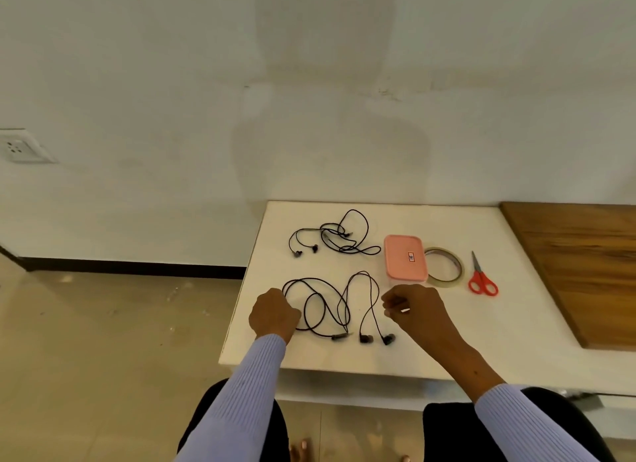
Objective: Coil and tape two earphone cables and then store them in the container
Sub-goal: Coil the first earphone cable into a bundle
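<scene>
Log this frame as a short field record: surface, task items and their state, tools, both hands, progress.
surface: white table, wooden board at right
near earphones: loose, uncoiled, between the hands
far earphones: loose, uncoiled, by the back edge
container: pink lid on
tape roll: flat, right of container
scissors: red handles, right of tape
left hand: fingers curled at near cable's left loop; grip hidden
right hand: curled beside cable, grip unclear
progress: nothing coiled, taped or stored
</scene>
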